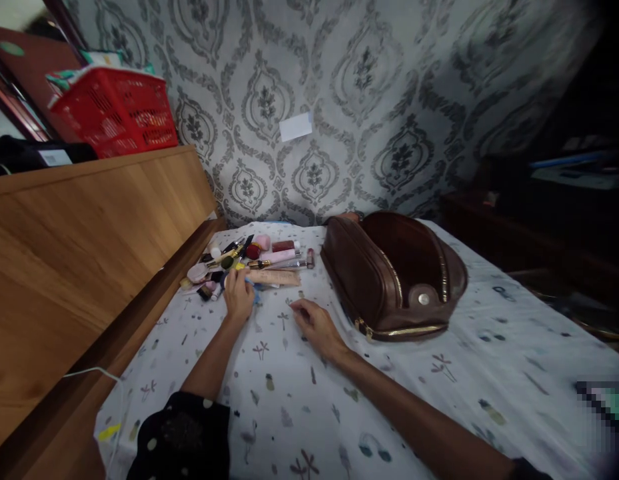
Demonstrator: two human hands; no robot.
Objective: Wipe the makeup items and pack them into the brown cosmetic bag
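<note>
My left hand (238,295) is at the near edge of a heap of make-up items, its fingers bent and drawn together over a small blue thing (256,295). What those fingers hold, if anything, is hidden. A flat beige strip (274,277) extends to the right from beside the fingertips. Behind it lie several brushes, tubes and a round pink compact (198,272). My right hand (316,325) rests on the sheet with loosely curled fingers and nothing visible in them. Right of it stands a brown leather toiletry bag (359,273), its zipped top gaping wide.
A patterned white sheet (289,413) covers the surface. Along the left runs a wooden headboard (104,220) with a red basket (124,110) on its ledge. A white cable (120,400) hangs at lower left. The patterned wall (314,173) closes off the back.
</note>
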